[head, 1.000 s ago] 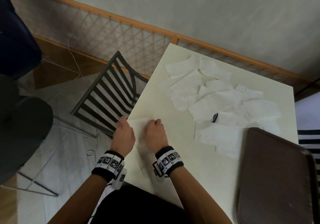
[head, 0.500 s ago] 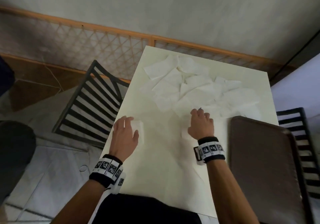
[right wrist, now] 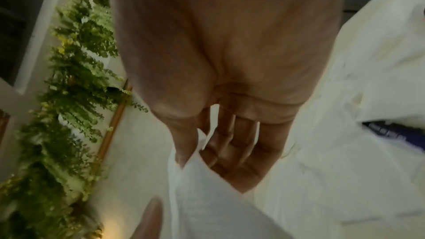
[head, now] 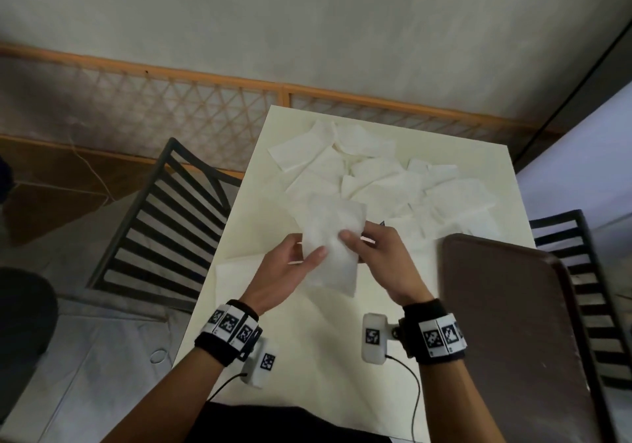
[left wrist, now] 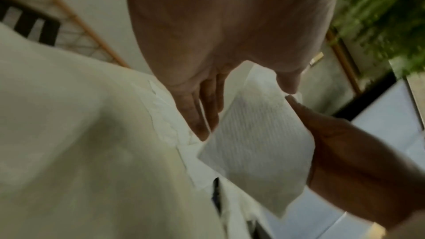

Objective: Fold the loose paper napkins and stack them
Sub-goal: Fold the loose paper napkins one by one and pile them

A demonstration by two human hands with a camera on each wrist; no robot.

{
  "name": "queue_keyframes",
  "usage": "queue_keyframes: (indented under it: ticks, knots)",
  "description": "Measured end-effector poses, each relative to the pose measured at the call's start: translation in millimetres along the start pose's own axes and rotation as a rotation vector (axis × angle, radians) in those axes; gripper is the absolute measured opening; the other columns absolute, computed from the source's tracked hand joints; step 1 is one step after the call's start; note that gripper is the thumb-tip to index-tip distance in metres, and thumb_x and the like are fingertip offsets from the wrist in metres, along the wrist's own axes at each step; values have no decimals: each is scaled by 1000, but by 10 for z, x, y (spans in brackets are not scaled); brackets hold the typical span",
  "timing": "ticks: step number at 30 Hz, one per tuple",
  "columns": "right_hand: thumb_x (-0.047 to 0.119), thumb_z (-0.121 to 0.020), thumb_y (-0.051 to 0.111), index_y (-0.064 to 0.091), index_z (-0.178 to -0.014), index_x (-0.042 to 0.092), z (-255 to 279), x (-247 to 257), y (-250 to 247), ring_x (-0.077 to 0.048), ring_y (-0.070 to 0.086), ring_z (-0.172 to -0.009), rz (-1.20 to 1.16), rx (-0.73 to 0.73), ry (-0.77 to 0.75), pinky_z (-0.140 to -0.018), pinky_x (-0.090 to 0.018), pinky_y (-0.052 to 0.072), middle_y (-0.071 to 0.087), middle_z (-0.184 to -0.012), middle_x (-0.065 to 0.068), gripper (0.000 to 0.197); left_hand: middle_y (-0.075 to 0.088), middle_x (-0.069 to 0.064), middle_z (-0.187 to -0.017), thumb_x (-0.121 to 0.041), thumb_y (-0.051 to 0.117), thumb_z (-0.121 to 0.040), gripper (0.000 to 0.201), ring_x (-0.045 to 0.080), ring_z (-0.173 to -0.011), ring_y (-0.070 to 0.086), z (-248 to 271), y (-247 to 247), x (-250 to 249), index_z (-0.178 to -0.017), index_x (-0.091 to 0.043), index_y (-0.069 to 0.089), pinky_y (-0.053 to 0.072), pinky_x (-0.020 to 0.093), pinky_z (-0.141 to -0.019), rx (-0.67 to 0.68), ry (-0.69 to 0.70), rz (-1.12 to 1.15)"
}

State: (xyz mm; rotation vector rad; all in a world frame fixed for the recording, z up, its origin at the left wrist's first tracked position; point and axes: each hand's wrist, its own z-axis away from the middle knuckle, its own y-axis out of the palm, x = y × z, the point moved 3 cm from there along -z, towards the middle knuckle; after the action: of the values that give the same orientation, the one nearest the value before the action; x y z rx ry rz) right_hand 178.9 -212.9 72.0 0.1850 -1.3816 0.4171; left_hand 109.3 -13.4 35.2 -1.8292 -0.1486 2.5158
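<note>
A white paper napkin [head: 333, 234] hangs above the middle of the cream table [head: 307, 346], held between both hands. My left hand [head: 307, 254] pinches its left edge, thumb on top and fingers underneath. My right hand [head: 355, 240] pinches its right edge; in the right wrist view the thumb lies on the napkin [right wrist: 207, 206] with the fingers [right wrist: 232, 152] behind it. Several loose napkins [head: 372, 175] lie overlapping on the far half of the table. A folded napkin [head: 236, 271] lies flat at the table's left edge, just left of my left wrist.
A dark brown tray [head: 506, 333] covers the table's near right corner. A small dark blue item [head: 383, 223] peeks out among the napkins beyond my right hand. Black slatted chairs stand left [head: 164, 223] and right [head: 588, 281] of the table. A lattice fence [head: 171, 114] runs behind.
My right hand took a napkin from the pile and brought it to the middle. My left hand left the folded napkin at the table's edge and now holds the lifted napkin too.
</note>
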Motion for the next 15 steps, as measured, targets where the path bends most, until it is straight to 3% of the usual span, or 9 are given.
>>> queue_keyframes:
  ticks: [3,6,8,10,13,15]
  knots:
    - [25,-110,66,79,-124,11,10,40,164,-32,78,-113,-120,-57,-8,-91,-49,67,83,-116,-7,23,82,-1,-114,-43,76,-100,31,20,-106,79,2,-56,-164,-122,-21,75,63,54,-95,-56,102,22]
    - [23,-107,72,77,-125,11,6,-16,280,-36,76,-114,-139,-43,14,-92,-51,67,81,-117,-9,22,81,3,-101,-43,72,-103,24,30,-96,77,16,-183,-222,-108,-20,77,62,60,-87,-183,164,-41]
    - [20,-105,75,78,-125,14,-4,-71,344,-36,77,-111,-108,-19,9,-94,-55,66,82,-116,-8,21,78,7,-95,-43,71,-104,25,35,-93,74,22,-264,-231,-103,-18,75,61,59,-82,-211,188,-72]
    - [21,-104,76,81,-123,17,-22,-64,381,-32,78,-110,-74,-20,-9,-96,-60,63,83,-115,-5,20,77,7,-93,-36,71,-105,18,33,-91,73,23,-346,-234,-100,-19,75,60,54,-79,-213,223,-114]
    - [2,-100,74,84,-114,14,-42,-7,378,-27,77,-108,-133,-32,-60,-94,-52,60,83,-114,-5,21,81,0,-100,-12,68,-106,11,21,-96,76,68,-468,-291,-105,-17,78,58,42,-83,-209,296,-78]
    - [-13,-93,69,87,-102,14,-41,28,375,-30,75,-109,-181,-28,-115,-93,-51,57,80,-111,-10,34,81,4,-106,6,60,-106,24,29,-103,76,104,-518,-328,-109,-9,78,58,48,-90,-177,346,-43]
